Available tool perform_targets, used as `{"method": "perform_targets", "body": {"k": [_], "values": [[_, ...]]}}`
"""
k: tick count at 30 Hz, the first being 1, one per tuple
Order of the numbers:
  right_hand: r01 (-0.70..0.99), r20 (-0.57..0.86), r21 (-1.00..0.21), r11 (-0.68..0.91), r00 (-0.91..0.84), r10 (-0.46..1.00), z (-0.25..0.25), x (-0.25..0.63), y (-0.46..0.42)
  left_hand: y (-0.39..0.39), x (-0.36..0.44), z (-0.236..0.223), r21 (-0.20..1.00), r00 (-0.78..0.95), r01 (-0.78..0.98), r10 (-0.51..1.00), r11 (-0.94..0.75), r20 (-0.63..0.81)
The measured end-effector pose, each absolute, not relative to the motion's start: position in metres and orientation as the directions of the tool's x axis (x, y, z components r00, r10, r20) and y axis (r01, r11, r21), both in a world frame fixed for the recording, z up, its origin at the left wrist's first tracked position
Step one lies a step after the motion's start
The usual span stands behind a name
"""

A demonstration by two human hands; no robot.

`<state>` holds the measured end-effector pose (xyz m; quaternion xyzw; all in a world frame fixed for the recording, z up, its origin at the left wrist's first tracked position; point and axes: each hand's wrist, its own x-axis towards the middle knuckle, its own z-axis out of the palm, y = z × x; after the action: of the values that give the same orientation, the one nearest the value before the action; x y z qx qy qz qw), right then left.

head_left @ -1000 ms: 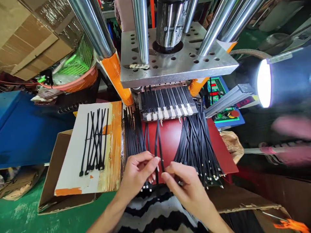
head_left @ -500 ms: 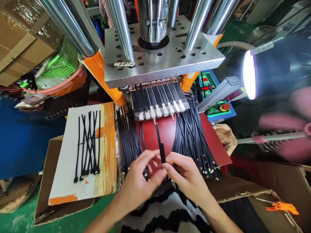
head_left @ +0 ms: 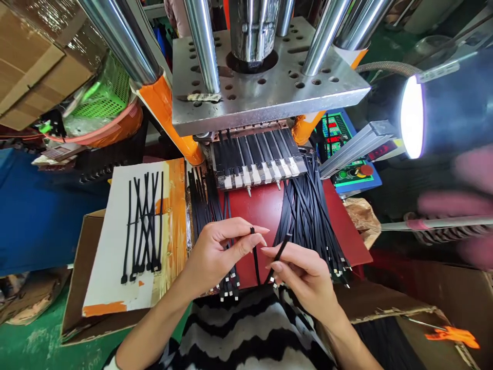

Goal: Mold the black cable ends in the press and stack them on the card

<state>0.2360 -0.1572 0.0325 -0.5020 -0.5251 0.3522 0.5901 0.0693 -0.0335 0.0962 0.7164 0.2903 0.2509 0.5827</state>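
My left hand (head_left: 228, 245) pinches the upper end of a black flat cable (head_left: 256, 264) between thumb and fingertips. To its right, my right hand (head_left: 302, 272) grips another black end (head_left: 284, 247), which slants up past its fingers. Both lengths run down towards my lap and come close together there; whether they are one cable cannot be made out. Beyond the hands, a slotted fixture (head_left: 257, 154) with white-marked front edges sits under the press plate (head_left: 269, 105). Black flat cables (head_left: 308, 221) with small metal tips fan out right of it, and more (head_left: 206, 205) lie left.
A white board (head_left: 111, 246) carrying several black cables rests on a cardboard box (head_left: 79, 288) at left. A lit lamp (head_left: 412, 117) and a control panel (head_left: 344, 149) stand at right. An open carton (head_left: 385, 298) with an orange-handled tool (head_left: 454, 336) is low right.
My hands have moved apart from one raised black piece, and each now pinches a separate black end. The view has shifted slightly, moving the surroundings a little to the right.
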Motion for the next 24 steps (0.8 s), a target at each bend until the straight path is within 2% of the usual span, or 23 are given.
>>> {"method": "perform_targets", "body": {"k": [2,6,13,16,18,20,22,24], "values": [[0.071,0.252,-0.968,0.243,0.217,0.943,0.034,0.238,-0.154,-0.033,0.068,0.097,0.983,0.714,0.113,0.699,-0.146,0.022],[0.141,0.286,-0.957,0.255,0.289,0.914,0.038,0.234,-0.144,-0.031,0.067,0.097,0.985,0.715,0.077,0.697,-0.154,0.053],[0.220,0.274,-0.949,0.225,0.229,0.934,0.035,0.221,-0.130,-0.032,0.070,0.102,0.946,0.732,0.074,0.661,-0.316,0.164],[0.251,0.126,-0.963,0.097,0.103,0.987,0.022,0.214,-0.137,-0.021,0.072,0.103,0.854,0.638,0.145,0.707,-0.500,0.306],[0.267,-0.027,-0.964,-0.013,-0.050,0.998,0.018,0.213,-0.144,-0.002,0.074,0.099,0.751,0.523,0.235,0.732,-0.617,0.437],[0.301,-0.111,-0.952,-0.052,-0.182,0.977,0.023,0.221,-0.147,0.027,0.080,0.090,0.659,0.458,0.336,0.728,-0.673,0.510],[0.353,-0.095,-0.936,-0.011,-0.222,0.970,0.040,0.241,-0.137,0.062,0.091,0.079,0.608,0.454,0.411,0.731,-0.679,0.510],[0.413,-0.019,-0.909,0.060,-0.184,0.983,0.066,0.269,-0.110,0.098,0.105,0.070,0.585,0.453,0.462,0.745,-0.666,0.490]]}}
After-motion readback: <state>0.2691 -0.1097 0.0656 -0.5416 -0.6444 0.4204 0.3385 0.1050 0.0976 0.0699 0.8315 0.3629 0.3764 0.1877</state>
